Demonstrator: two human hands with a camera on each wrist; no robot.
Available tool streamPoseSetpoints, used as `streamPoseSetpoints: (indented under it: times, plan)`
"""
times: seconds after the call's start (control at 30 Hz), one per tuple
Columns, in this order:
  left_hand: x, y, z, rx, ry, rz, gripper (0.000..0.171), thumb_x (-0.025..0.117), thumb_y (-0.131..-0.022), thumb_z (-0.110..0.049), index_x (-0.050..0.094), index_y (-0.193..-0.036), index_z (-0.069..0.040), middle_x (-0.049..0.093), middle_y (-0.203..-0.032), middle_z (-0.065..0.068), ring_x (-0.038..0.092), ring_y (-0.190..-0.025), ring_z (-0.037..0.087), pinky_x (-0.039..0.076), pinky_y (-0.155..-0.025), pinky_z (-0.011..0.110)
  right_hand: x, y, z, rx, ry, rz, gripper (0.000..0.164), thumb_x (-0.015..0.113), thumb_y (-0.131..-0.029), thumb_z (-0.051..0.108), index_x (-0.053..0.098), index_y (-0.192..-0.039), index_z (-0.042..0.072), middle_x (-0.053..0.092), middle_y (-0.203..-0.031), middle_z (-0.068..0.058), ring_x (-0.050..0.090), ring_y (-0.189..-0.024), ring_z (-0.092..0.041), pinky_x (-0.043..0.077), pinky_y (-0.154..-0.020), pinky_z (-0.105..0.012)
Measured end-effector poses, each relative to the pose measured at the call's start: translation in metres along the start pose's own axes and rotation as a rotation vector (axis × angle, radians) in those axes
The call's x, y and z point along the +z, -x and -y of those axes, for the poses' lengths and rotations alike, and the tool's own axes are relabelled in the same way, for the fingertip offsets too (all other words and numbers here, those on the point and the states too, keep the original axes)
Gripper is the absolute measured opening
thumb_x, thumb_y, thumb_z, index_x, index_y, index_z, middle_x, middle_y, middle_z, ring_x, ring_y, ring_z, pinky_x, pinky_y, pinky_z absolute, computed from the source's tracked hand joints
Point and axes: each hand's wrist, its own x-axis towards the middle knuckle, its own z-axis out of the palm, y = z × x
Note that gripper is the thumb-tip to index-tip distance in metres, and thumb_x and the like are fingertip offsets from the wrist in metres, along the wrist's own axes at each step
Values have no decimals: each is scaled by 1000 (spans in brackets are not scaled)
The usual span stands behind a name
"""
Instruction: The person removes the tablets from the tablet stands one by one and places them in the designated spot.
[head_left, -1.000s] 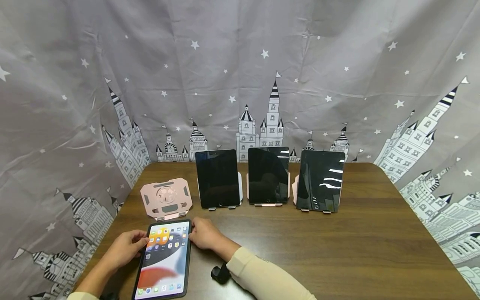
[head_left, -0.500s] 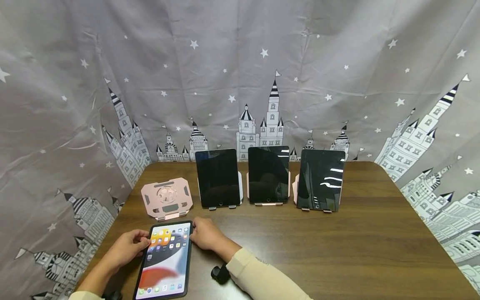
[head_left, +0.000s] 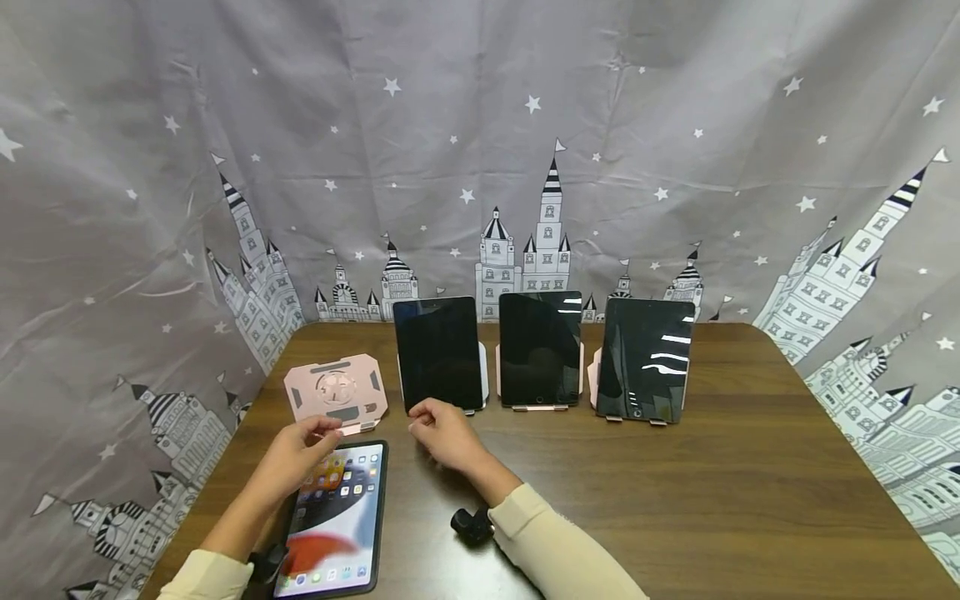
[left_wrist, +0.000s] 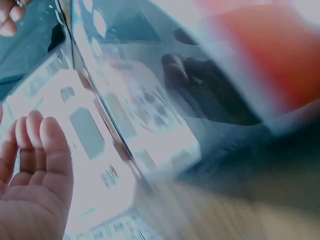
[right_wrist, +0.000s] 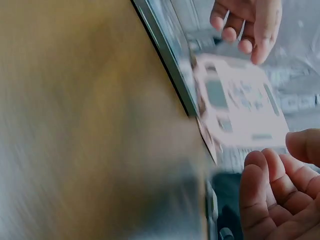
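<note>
Pink stand (head_left: 335, 387) just ahead; your left grip (head_left: 292, 458) and right grip (head_left: 450, 437) sit loose, holding nothing; a low left sweep could topple it onto the tablet (head_left: 339, 517).

Creased grey curtain (head_left: 480, 108), printed stars (head_left: 532, 104), castles (head_left: 551, 229). Brown wood-grain table (head_left: 750, 467) before it, far corners rounded; pale sheen.

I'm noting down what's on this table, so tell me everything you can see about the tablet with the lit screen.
The lit tablet is a thin rectangle with rounded corners and a dark border. Its glossy screen shows app icons over orange, dark, pale and red shapes. It lies screen up on the wooden table, just in front of the pink stand. The left hand hides its far left corner in the head view; neither hand grips it.
</note>
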Motion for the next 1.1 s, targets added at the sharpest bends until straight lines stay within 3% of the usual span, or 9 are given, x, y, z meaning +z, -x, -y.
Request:
streamPoseSetpoints:
  times: [0.1, 0.2, 0.37, 0.4, 0.57, 0.67, 0.77, 1.1]
  plan:
    - [16, -11, -14, 36, 28, -29, 24, 64, -97, -12, 67, -115, 4, 68, -98, 9, 61, -92, 25, 51, -82, 38, -19, -5, -2, -33, 37, -61, 18, 64, -91, 5, 67, -106, -5, 66, -84, -1, 55, -66, -5, 48, -59, -21]
    - [29, -21, -28, 9, 88, -33, 25, 62, -99, -15, 66, -117, 1, 68, -104, 11, 62, -98, 26, 51, -86, 39, -35, -11, -1, -33, 72, -107, 19, 63, -93, 9, 68, -107, -2, 66, -87, -1, 57, -72, -7, 49, -64, -22]
    - [44, -39, -52, -18, 233, -92, 28, 61, -99, -19, 65, -119, 1, 67, -107, 13, 61, -94, 25, 52, -72, 26, -63, -20, 4, -53, 147, -169, 22, 62, -94, 15, 69, -110, 2, 68, -92, -2, 61, -80, -13, 52, -75, -32]
    - [47, -44, -56, -1, 255, -115, 27, 61, -99, -17, 65, -118, 2, 67, -106, 14, 61, -92, 24, 51, -69, 24, -69, -22, 4, -59, 155, -178, 22, 62, -95, 15, 68, -111, 2, 68, -93, -3, 62, -82, -14, 52, -84, -35]
    - [59, -62, -72, 128, 257, -233, 23, 65, -95, -12, 67, -113, 3, 67, -103, 15, 63, -90, 25, 52, -73, 27, -95, -27, 5, -96, 167, -192, 22, 64, -96, 13, 66, -114, 1, 66, -99, -5, 63, -89, -19, 52, -89, -42]
    - [61, -70, -77, 214, 202, -286, 23, 66, -94, -9, 67, -113, 4, 65, -104, 16, 64, -92, 27, 55, -81, 37, -104, -30, 6, -119, 192, -182, 25, 63, -96, 14, 64, -118, 1, 65, -104, -7, 63, -93, -20, 55, -83, -38]
    - [58, -78, -80, 250, 170, -323, 24, 67, -94, -8, 66, -114, 4, 63, -107, 17, 65, -93, 29, 56, -83, 43, -107, -35, 8, -135, 212, -177, 28, 63, -97, 15, 62, -121, 0, 65, -109, -10, 64, -98, -22, 55, -85, -35]
    - [47, -105, -79, 171, 253, -365, 27, 62, -97, -10, 63, -120, 4, 62, -115, 18, 63, -106, 30, 52, -93, 41, -114, -48, 20, -123, 267, -264, 35, 64, -96, 15, 58, -126, -3, 61, -115, -14, 63, -103, -25, 53, -90, -35]
